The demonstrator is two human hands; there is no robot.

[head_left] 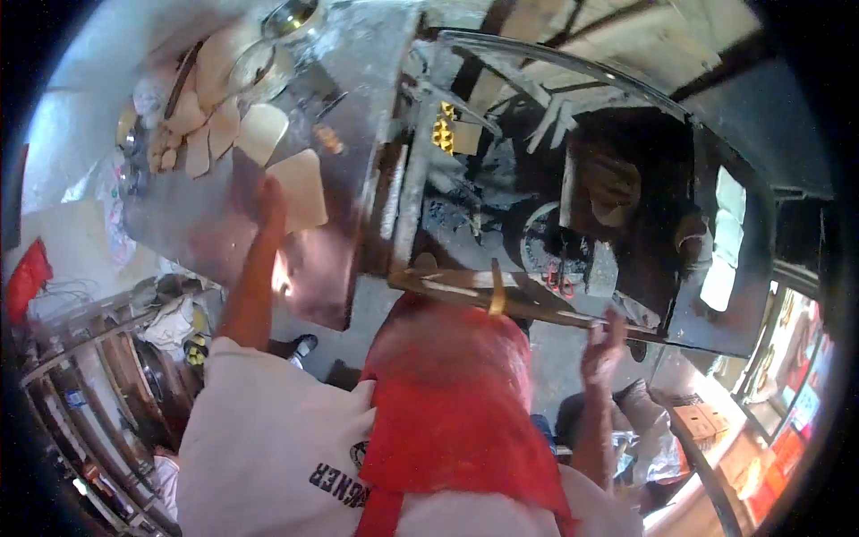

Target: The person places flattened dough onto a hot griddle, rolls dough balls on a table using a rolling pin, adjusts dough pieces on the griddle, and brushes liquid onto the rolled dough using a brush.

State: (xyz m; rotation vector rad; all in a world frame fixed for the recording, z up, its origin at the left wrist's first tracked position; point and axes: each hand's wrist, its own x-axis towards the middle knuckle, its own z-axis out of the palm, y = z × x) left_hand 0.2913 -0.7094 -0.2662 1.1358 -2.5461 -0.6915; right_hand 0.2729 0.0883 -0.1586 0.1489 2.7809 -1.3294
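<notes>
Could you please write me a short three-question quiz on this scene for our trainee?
1. Which hand is nearer the flat pale pieces?
2. True or false: the person's apron is blue.
3. Choose one. The right hand is nearest: A) the open bench's front edge; B) the pieces; C) a metal bowl.

Key:
1. The left hand.
2. False; it is red.
3. A.
</notes>
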